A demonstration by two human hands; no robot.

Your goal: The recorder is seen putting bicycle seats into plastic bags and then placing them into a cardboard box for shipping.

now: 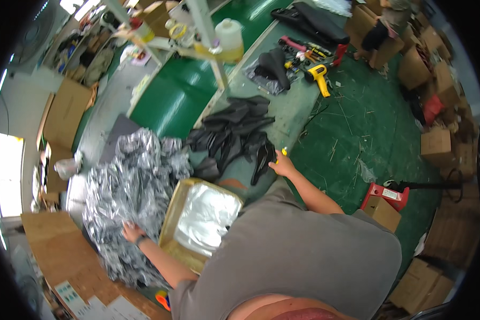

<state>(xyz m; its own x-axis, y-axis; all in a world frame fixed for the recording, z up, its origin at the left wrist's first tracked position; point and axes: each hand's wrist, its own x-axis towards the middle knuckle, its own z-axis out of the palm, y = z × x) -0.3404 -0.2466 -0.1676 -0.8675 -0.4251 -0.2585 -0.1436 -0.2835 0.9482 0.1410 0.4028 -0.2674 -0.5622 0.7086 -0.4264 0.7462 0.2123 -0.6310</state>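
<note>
The long, floppy black piece with a shiny face (262, 160) lies just to the left of the right hand (284, 164). Its long side runs from the top of the picture down toward the person's body, and the low end leans a bit to the left. It is at the near right edge of a messy heap of soft, dark, thin pieces (232, 128), on the grey-green flat table (290, 112). The right hand is much nearer to it than the left hand (133, 233), which is well apart, on the other side of the yellow-brown tray with a raised rim (168, 234).

The right arm is almost straight and points up and to the left. Its fingers are curled in, with a small bright yellow thing (284, 151) poking out of them. I cannot tell if the fingers touch the black piece too.

The left arm is out to the left, with a dark band (141, 240) on the wrist. That hand is at the big, crinkly, see-through plastic pile (125, 176), fingers a bit bent. I cannot tell if they pinch the plastic or just rest on it
</note>
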